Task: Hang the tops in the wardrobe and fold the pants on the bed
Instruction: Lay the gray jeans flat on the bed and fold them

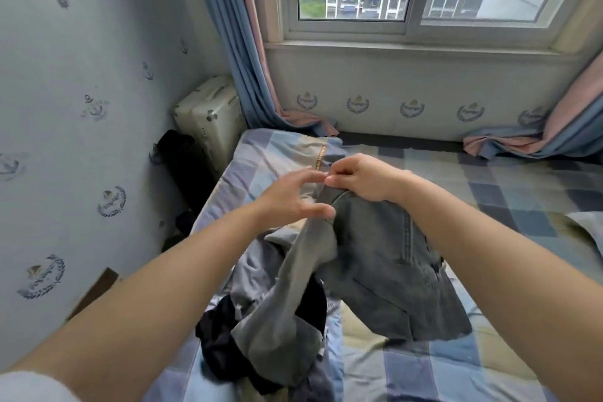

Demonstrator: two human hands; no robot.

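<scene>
Nothing looks folded or hung yet: the right hand (pixel 360 178) pinches the grey jeans (pixel 385 271) above the bed (pixel 489 206), the left hand (pixel 293 196) reaches open-fingered, a clothes pile (pixel 261 330) waits.

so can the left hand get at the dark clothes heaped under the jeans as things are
Probably yes: the left hand is open and holds nothing, and the dark clothes lie exposed on the bed left of the hanging grey jeans.
</scene>
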